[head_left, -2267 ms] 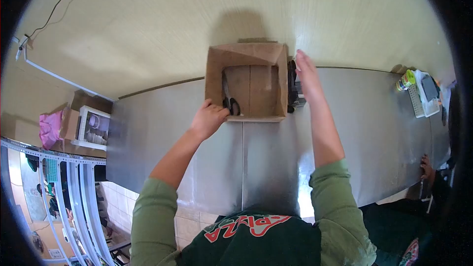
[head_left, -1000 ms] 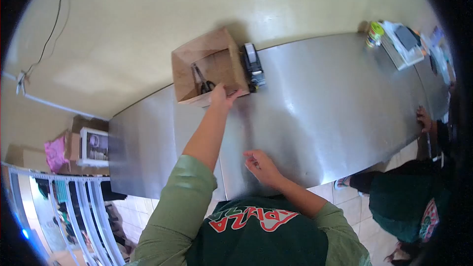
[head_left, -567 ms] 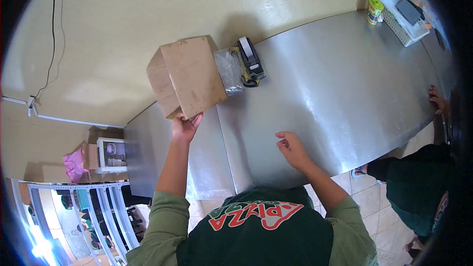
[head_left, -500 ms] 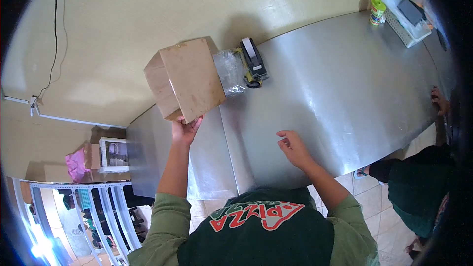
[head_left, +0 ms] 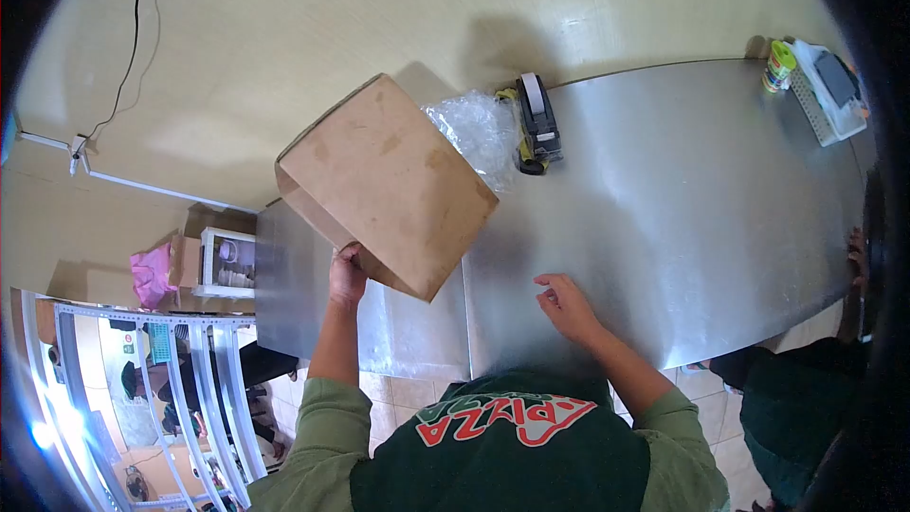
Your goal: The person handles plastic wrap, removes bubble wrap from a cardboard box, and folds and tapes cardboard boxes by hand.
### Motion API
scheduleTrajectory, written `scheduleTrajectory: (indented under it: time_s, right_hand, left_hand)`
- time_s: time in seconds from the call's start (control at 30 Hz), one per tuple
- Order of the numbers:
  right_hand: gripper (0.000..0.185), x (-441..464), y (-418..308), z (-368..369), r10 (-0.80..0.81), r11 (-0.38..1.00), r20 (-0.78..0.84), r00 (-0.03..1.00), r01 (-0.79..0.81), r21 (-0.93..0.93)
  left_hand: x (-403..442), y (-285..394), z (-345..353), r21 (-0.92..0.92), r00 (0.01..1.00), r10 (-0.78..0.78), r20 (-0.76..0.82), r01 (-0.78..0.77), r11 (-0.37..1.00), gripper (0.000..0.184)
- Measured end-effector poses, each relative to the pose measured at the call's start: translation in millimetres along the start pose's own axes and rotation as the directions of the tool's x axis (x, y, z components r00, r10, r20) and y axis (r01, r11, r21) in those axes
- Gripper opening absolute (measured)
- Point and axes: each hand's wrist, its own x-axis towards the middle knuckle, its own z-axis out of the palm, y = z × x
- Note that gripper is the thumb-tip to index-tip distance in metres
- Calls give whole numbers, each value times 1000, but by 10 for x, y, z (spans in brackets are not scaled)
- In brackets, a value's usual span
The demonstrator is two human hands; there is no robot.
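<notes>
Wore a dark green garment over the chest at six o'clock in the view, hard to tell as shirt or apron. Bore on its front red lettering edged in white, spelling PIZZA upside down, with a peaked outline at the three o'clock end. Added lighter olive-green sleeves, the left sleeve at seven o'clock, the right sleeve between four and five, both plain, creased and ending near the elbow. Had bare forearms beyond, leading to a bare left hand at eight o'clock and a bare right hand at four.

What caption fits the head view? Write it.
Left hand holds a tilted cardboard box near clear plastic; right hand empty.
</notes>
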Motion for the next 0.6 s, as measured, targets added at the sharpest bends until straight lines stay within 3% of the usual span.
scheduleTrajectory:
  time_s: [0.1,0.2,0.37,0.5,0.6]
  right_hand:
    - [36,92,13,78,-19,999,10,1000,19,37]
    - [42,252,-150,117,1,989,15,1000,-3,148]
    - [49,464,-604,8,49,937,-69,996,-22,348]
    - [47,565,-686,-87,6,915,-136,991,50,400]
    - [46,537,-716,-134,9,923,-153,988,51,381]
  left_hand:
    - [58,56,-88,144,986,-112,122,94,985,44]
    - [-11,68,95,198,995,-77,71,61,978,41]
    - [-93,108,271,188,988,-117,96,97,977,44]
    - [7,113,195,171,986,-115,119,94,981,53]
    - [335,339,29,382,993,-98,70,64,922,51]
